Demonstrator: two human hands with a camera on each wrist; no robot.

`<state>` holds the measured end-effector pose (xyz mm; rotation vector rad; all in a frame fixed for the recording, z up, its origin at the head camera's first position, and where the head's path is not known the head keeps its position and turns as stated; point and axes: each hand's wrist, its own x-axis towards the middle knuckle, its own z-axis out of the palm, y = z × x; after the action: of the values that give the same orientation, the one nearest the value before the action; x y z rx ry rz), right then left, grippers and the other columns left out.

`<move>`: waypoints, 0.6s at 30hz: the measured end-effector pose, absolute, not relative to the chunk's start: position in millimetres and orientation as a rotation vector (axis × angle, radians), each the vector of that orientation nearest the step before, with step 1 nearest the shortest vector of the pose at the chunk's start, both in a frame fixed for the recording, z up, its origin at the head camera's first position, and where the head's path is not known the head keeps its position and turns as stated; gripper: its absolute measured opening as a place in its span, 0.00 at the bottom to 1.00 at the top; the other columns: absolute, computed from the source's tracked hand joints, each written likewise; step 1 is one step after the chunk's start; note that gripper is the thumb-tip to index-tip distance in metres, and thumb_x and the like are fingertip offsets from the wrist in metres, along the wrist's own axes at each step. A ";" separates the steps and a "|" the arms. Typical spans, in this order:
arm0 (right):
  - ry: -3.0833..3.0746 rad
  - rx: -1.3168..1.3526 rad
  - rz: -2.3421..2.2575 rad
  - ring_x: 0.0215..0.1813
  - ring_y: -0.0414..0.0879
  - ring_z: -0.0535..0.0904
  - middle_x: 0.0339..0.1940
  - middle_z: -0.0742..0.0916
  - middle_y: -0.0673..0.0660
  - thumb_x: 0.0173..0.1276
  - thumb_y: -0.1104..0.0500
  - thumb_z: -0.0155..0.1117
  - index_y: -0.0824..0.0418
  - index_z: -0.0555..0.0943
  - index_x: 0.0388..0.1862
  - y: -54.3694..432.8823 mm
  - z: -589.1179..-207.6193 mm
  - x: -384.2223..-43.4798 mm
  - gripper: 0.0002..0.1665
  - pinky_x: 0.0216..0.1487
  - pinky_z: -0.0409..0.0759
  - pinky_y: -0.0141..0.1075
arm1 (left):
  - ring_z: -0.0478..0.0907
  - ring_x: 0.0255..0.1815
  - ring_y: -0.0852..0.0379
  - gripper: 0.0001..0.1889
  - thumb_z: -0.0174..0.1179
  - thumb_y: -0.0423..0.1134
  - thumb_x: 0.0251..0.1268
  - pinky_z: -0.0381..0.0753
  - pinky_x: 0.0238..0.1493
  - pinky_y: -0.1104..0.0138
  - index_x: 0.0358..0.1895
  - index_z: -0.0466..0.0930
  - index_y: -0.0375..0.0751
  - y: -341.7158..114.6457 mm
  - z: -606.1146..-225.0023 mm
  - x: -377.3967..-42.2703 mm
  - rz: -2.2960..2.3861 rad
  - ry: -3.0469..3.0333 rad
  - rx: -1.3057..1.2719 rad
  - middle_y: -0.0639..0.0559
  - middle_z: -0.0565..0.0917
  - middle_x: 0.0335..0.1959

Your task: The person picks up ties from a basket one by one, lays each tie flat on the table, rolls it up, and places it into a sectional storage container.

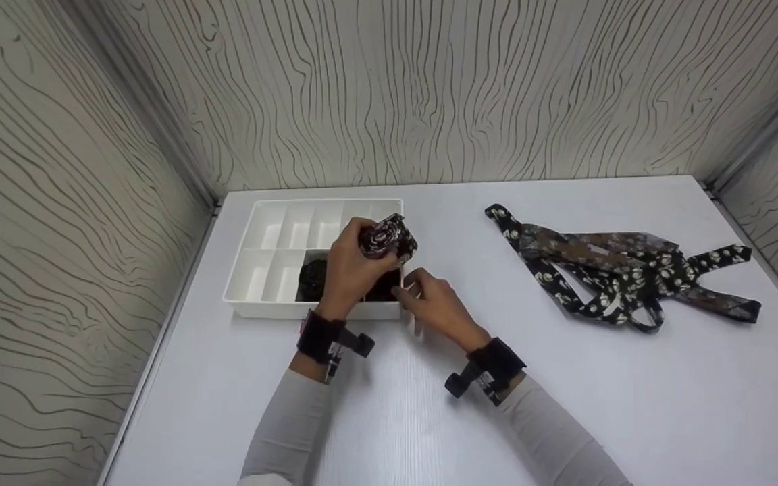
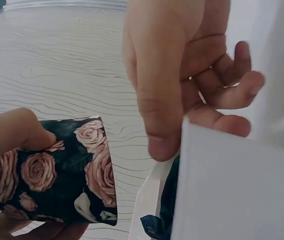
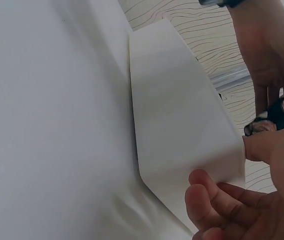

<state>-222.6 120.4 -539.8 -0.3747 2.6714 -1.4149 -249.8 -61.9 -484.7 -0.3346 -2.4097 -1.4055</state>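
Pale walls (image 1: 429, 94) with dark wood-grain lines and grey corner strips (image 1: 148, 111) border a white table (image 1: 639, 391) on three sides.

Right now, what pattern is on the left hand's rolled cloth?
The rolled cloth has pinkish roses on a dark ground, clearest in the left wrist view.

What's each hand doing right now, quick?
Left hand: closed, holding a rolled-up flowery cloth.
Right hand: closed, thumb and fingers pinching the edge of the white tray.
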 end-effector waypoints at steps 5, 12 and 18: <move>2.647 -0.382 -1.439 0.29 0.45 0.87 0.30 0.91 0.53 0.78 0.48 0.65 0.62 0.80 0.52 120.1 -542.1 -223.5 0.19 0.34 0.80 0.36 | 0.86 0.56 0.44 0.26 0.76 0.39 0.56 0.86 0.59 0.52 0.58 0.79 0.37 -58.8 -481.6 -272.2 -1.383 -2.422 -0.240 0.41 0.87 0.54; 2.601 -0.372 -1.455 0.28 0.52 0.88 0.31 0.92 0.56 0.79 0.48 0.64 0.62 0.78 0.54 120.5 -544.2 -224.4 0.19 0.34 0.78 0.35 | 0.86 0.55 0.43 0.27 0.73 0.41 0.57 0.86 0.57 0.51 0.58 0.78 0.37 -54.0 -483.5 -298.9 -1.398 -2.434 -0.097 0.40 0.87 0.54; 2.581 -0.400 -1.447 0.31 0.55 0.88 0.33 0.92 0.58 0.80 0.49 0.63 0.62 0.76 0.55 120.4 -543.3 -224.6 0.18 0.35 0.76 0.34 | 0.85 0.56 0.43 0.26 0.73 0.42 0.59 0.85 0.57 0.52 0.57 0.77 0.36 -47.9 -487.4 -312.6 -1.471 -2.448 0.002 0.39 0.86 0.54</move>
<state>-224.6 120.4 -543.3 -0.3999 2.5811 -1.4473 -312.6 -47.9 -487.4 0.0017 -2.4485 -1.4715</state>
